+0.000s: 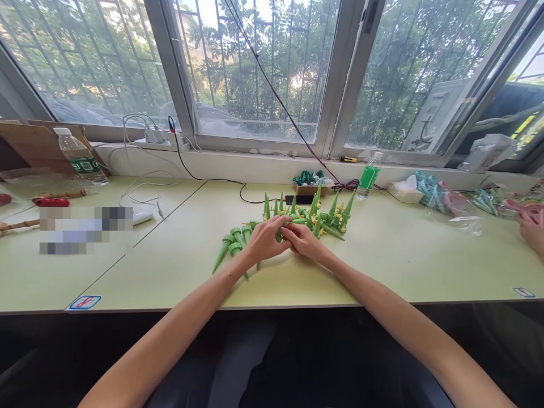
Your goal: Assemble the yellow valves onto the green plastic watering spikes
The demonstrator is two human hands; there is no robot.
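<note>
My left hand (267, 240) and my right hand (302, 239) meet above the table, fingertips touching. Closed between them is a green plant watering spike (279, 233), mostly covered by my fingers. Left of my left hand lie several loose green spikes (221, 254) with ribbed caps, their points toward the table's front edge. Just beyond and right of my hands is a cluster of green spikes with small yellow valves (332, 211); some stand point up, others lie on their sides.
Behind the spikes are a dark phone (300, 200) and a small cardboard box (312, 190) with green wrappers. A water bottle (368, 177) stands at the back right, another bottle (79, 156) at the back left. A tissue box (403, 190) and another person's hand (532, 232) are to the right.
</note>
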